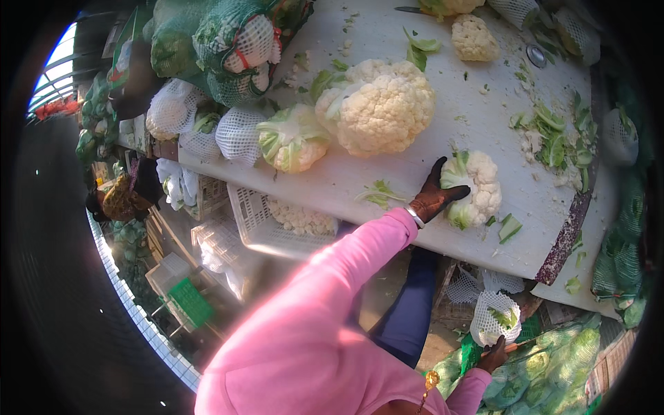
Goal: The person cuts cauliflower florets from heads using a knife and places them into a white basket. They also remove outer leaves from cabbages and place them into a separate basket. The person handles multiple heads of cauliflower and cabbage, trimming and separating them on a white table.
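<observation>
My left hand (434, 196), in a dark stained glove with a bangle at the wrist, rests on a trimmed cauliflower (481, 184) lying on its side near the front edge of the white tabletop (332, 184). Its thumb and fingers spread over the leafy stem side. Lower right, below table height, my right hand (494, 357) is closed around the orange handle of what looks like a knife (511, 347). Just beyond those fingers sits a cauliflower in a white foam net (495, 319); whether the hand also bears it is unclear.
Two large cauliflowers (386, 106) (295, 137) lie left of my hand, near foam-netted heads (238, 135) and green mesh sacks (236, 49). Leaf trimmings (552, 135) litter the right side. A white crate (254, 220) of florets stands below the table. Another person (124, 194) is at far left.
</observation>
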A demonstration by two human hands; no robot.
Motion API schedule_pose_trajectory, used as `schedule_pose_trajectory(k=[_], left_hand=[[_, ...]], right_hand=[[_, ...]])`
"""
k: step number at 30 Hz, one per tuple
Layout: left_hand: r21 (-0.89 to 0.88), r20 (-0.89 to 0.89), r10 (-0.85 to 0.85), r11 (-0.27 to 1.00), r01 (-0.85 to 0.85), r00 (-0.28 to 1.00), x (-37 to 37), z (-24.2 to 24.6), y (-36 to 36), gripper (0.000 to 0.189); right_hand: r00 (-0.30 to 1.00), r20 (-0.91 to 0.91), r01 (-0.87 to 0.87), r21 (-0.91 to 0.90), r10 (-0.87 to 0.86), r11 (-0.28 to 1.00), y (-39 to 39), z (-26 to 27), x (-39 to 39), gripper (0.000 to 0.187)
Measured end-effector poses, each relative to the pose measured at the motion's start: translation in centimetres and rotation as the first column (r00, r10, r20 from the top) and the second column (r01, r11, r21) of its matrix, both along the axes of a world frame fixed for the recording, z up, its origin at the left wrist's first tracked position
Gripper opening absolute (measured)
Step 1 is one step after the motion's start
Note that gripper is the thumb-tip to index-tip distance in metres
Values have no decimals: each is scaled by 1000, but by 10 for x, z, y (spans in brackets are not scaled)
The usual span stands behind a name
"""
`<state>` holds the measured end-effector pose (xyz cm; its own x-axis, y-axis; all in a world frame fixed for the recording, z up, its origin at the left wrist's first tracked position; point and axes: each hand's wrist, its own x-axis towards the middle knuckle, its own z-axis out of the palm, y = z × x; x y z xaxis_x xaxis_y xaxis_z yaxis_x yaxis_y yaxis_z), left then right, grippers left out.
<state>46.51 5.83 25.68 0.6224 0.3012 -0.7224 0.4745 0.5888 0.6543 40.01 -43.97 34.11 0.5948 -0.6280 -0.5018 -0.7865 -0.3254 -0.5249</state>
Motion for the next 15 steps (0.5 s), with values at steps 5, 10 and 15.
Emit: schedule_pose_trajectory(k=[5, 10, 15], left_hand=[[389, 218, -215, 914, 117, 952, -53, 82, 52, 68], [854, 320, 302, 318, -411, 898, -194, 100, 288, 41], [994, 105, 868, -106, -26, 486, -344, 104, 548, 63]], right_hand=[[914, -230, -365, -107, 334, 925, 39, -13, 31, 32], [719, 28, -671, -232, 695, 704, 240, 13, 75, 49], [742, 235, -629, 568, 628, 531, 502, 58, 30, 38]])
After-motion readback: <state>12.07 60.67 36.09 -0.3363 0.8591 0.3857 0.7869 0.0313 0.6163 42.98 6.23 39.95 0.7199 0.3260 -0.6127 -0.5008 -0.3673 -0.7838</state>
